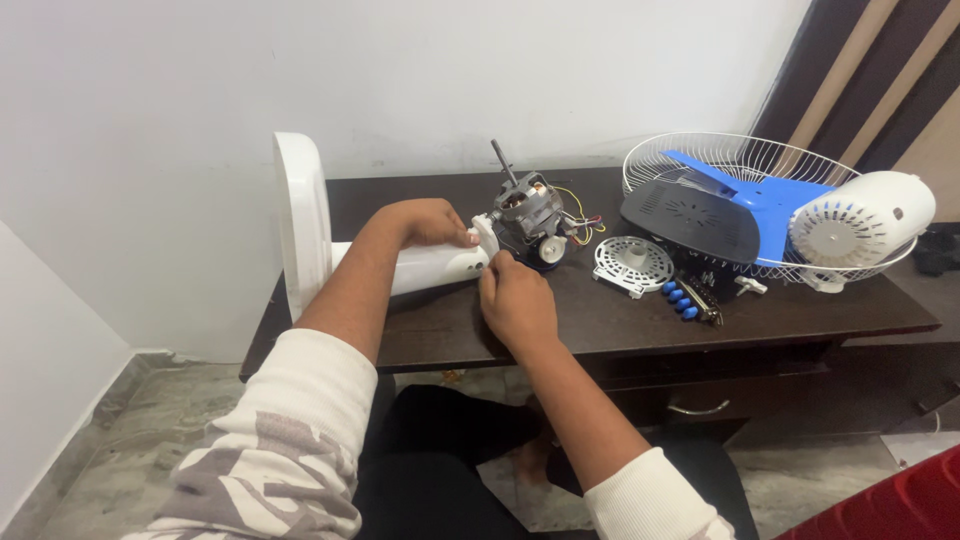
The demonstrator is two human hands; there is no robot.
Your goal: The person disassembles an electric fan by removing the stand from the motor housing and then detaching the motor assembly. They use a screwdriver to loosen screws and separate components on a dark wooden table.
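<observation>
While the left hand (432, 224) grips the white fan neck (435, 268), the right hand (515, 297) pinches its joint by the motor (528, 215).

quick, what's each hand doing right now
Left hand: closed around the white plastic fan stand neck.
Right hand: fingers pinched at the grey metal fan motor; grip unclear.

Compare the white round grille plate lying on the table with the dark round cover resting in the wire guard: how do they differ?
The white grille plate lies flat on the dark table; the dark cover leans tilted in the wire guard. The plate looks smaller and has open slots; the cover is larger and mostly solid. Both are round.
</observation>
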